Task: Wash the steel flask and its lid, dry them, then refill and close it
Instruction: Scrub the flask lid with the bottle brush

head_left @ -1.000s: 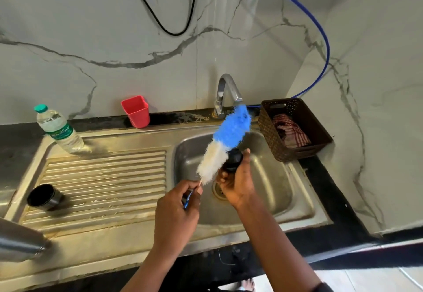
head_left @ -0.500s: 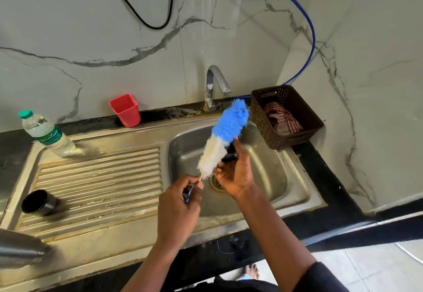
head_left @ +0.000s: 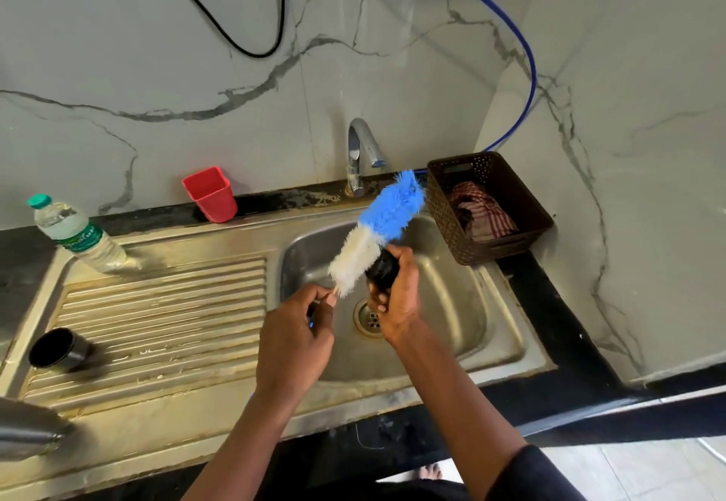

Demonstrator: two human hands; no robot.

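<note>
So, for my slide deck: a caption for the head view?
Over the sink, left hand holds bottle brush beside black lid held in right hand.

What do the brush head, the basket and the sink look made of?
Brush head: soft, fluffy blue and white bristles, likely synthetic fibre. Basket: dark brown, perforated weave pattern, probably moulded plastic. Sink: stainless steel by its dull, streaky metallic sheen.

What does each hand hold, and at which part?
The left hand grips the bottle brush by its thin handle, just below the bristles. The right hand holds the black lid round its side.
</note>
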